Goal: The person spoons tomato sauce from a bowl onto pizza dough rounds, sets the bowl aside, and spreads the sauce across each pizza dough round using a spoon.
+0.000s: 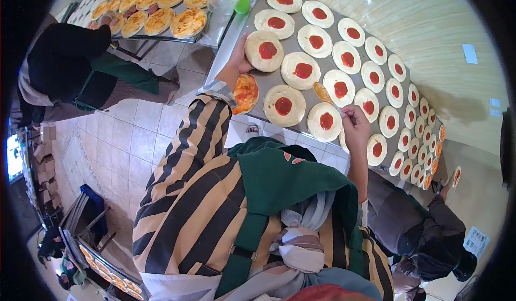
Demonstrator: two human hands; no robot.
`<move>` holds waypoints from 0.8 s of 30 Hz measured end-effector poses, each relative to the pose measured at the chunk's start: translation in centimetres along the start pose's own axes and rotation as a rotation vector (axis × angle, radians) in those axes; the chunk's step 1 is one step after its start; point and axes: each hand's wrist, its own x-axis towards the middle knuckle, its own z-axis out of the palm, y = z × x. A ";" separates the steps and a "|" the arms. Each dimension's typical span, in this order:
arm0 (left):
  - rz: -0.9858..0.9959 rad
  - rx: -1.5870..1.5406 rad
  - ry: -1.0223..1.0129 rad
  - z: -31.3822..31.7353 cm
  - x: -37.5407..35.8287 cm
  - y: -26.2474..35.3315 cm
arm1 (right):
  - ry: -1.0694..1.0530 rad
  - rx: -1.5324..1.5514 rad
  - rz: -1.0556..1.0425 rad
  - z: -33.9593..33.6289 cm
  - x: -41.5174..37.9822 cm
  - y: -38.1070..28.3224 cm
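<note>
My left hand [236,63] holds a dough round [264,51] with a red sauce blob by its edge, above the left side of the table. Just below it lies a round [245,94] with sauce spread over it. My right hand [356,122] is closed on a spoon [322,93], whose sauce-coated bowl is over the rounds. Beneath the spoon's handle sits a sauced round [324,122] near the table edge. Another round [284,106] with a central red blob lies between my hands.
Rows of dough rounds cover the grey table [336,26]. At upper left are a green cup [241,1], topped rounds [188,23] and a person [70,70]. Another person [424,231] stands at lower right. A wall [457,86] borders the table's far side.
</note>
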 end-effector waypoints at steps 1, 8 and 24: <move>-0.021 -0.026 -0.002 0.1 -0.2 0.1 | -0.008 0.000 0.000 0.1 0.1 -0.2; 0.007 -0.156 -0.085 -0.1 -2.4 1.3 | -0.124 0.014 -0.093 3.6 3.2 -2.2; 0.138 -0.513 -0.331 9.0 -13.8 -2.8 | -0.164 -0.226 -0.311 7.3 6.2 -8.8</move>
